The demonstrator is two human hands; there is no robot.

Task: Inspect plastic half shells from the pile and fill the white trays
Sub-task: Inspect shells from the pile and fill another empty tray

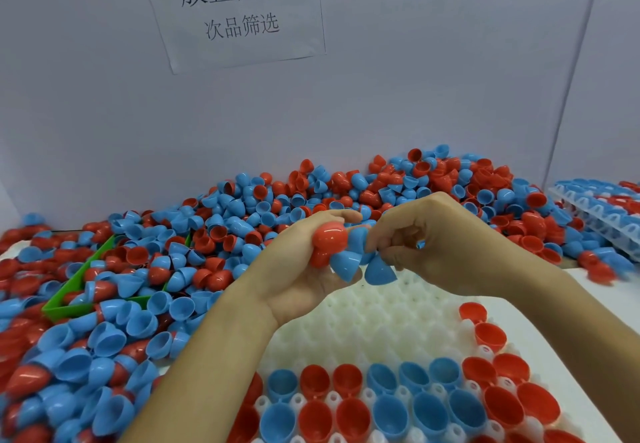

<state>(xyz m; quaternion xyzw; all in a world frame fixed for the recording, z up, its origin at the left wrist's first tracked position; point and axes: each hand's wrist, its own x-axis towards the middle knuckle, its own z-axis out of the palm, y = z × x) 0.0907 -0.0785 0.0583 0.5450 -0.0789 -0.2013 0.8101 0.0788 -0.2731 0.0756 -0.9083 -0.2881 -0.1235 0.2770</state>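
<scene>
- Shells, red and blue, lie heaped as a pile (242, 221) from the left edge across the middle of the frame to the back wall. The slope looks loose, so a nudge from a forearm could send halves sliding toward the tray.
- A green bin (71, 299) at centre left is half buried under shells. If it is meant for rejects, good and bad halves could mix there; its purpose cannot be told.
- The left hand (304, 276), at frame centre, is curled round a clutch of several halves, among them a red half shell (329, 238) at the top and a blue half shell (344, 266) below it. With so many in one grip, one could slip out as another is drawn free, and drop onto the tray.
- The right hand (426, 238), just right of centre, has its fingertips pressed together, pinching a blue shell (379, 269) at the edge of that clutch. Nested halves may stick, and a hard tug could scatter the rest.
- The white tray (374, 318) fills the lower centre and right. Its near rows and right side hold shells open side up, while the far sockets are bare. A shell dropped from above could land tilted or knock a seated one askew.
- A filled tray (602, 207) sits at the right edge, with loose shells pressing against its side.
</scene>
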